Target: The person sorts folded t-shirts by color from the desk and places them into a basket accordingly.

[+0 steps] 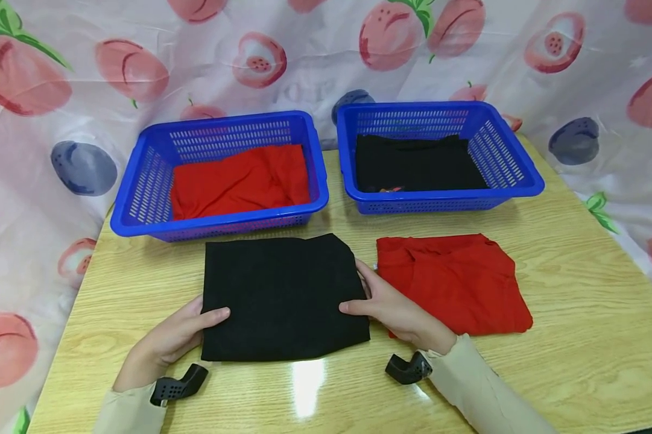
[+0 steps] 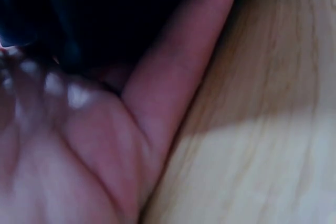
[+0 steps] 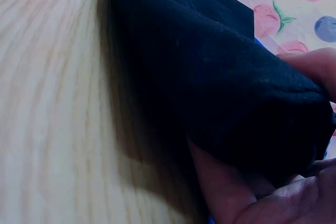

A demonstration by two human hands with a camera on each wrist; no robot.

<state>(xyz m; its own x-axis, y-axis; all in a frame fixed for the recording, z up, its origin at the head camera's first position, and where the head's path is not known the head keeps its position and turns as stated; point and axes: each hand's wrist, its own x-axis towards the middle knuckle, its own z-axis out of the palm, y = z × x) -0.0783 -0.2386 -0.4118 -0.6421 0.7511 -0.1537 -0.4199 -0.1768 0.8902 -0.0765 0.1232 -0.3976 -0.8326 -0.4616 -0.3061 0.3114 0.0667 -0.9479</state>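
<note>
A folded black garment (image 1: 284,298), roughly rectangular, is held between both hands at the near middle of the table. My left hand (image 1: 176,331) grips its left edge, thumb on top and the other fingers mostly hidden below. At the right edge my right hand (image 1: 396,304) holds it the same way, with the thumb over the top. In the right wrist view the black garment (image 3: 210,66) shows a thick rounded fold, with fingers beneath it. The left wrist view is blurred; there the left hand (image 2: 105,140) lies close to the tabletop, with dark cloth above the palm.
A folded red garment (image 1: 456,286) lies right of the black one, beside the right forearm. Behind stand two blue baskets: the left basket (image 1: 222,222) holds red cloth (image 1: 239,184), the right basket (image 1: 445,196) black cloth (image 1: 418,163). A fruit-patterned sheet (image 1: 315,54) hangs behind the wooden table (image 1: 586,337).
</note>
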